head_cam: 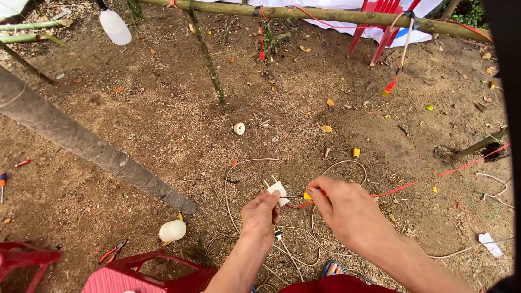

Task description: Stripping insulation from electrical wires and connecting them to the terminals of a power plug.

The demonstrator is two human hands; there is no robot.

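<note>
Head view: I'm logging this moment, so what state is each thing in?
White plug: pinched in left hand, prongs pointing up.
Screwdriver: gripped in right hand, tip at the plug.
White cord: loose loops on the dirt.
Red wire: lying across the ground.
Bulb: lying on the ground by the red stool.
Pliers: lying on the dirt; whether open or closed is unclear.

Red pliers [113,252] lie near a white bulb [172,231] on the dirt.
</note>
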